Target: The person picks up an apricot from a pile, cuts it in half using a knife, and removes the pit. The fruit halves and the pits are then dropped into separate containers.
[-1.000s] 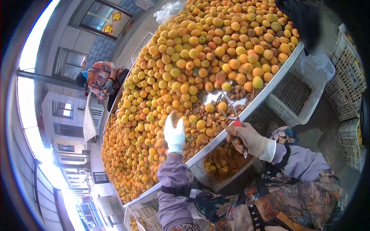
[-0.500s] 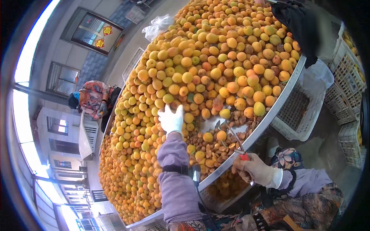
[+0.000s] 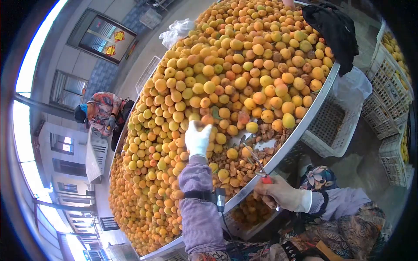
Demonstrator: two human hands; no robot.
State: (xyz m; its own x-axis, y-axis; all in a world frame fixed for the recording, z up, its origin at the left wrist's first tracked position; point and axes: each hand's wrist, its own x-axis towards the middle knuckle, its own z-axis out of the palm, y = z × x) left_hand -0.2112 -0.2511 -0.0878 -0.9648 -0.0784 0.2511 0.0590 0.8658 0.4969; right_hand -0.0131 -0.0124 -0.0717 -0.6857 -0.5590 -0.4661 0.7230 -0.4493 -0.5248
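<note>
My left hand (image 3: 198, 138), in a white glove, reaches into a large heap of apricots (image 3: 148, 143). Its fingers and thumb close at an orange-yellow apricot (image 3: 207, 118); the fingertips are slightly blurred. Near the table's metal rim (image 3: 300, 126), my gloved right hand (image 3: 283, 193) is wrapped around a thin metal tool with a red handle (image 3: 266, 179). The tool's slender shaft points up and left over brown apricot pits or halves (image 3: 241, 167). Its exact kind I cannot make out.
A white plastic crate (image 3: 326, 130) stands beyond the rim at right, near stacked crates (image 3: 385, 104) holding fruit. Black cloth (image 3: 333, 32) drapes over the far rim. Another person (image 3: 104, 113) works across the heap at left. A cable runs from a small device (image 3: 220, 200) on my left wrist.
My left hand's fingers have drawn in from a spread pose, and an orange-yellow apricot now shows at the fingertips. My right hand keeps the tool and has shifted slightly left in view.
</note>
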